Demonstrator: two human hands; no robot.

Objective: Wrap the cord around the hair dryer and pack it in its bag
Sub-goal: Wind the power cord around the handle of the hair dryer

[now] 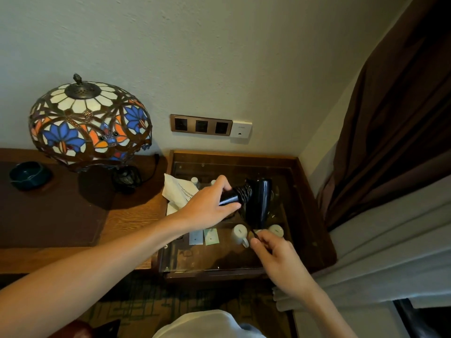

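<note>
My left hand (210, 203) grips the handle of a black hair dryer (258, 203) held above a glass-topped side table. Black cord (244, 192) is coiled in several turns round the handle beside my fingers. A short free length of cord runs down from the dryer to my right hand (273, 254), which pinches its end below the barrel. A white fabric bag (178, 191) with printed text lies on the table's left edge, partly behind my left hand.
Under the glass top (214, 259) lie white cups (239, 234), sachets and small bottles. A stained-glass lamp (90, 125) and a dark bowl (29, 174) stand on the desk at left. Wall sockets (201, 125) sit above; a brown curtain (390, 142) hangs at right.
</note>
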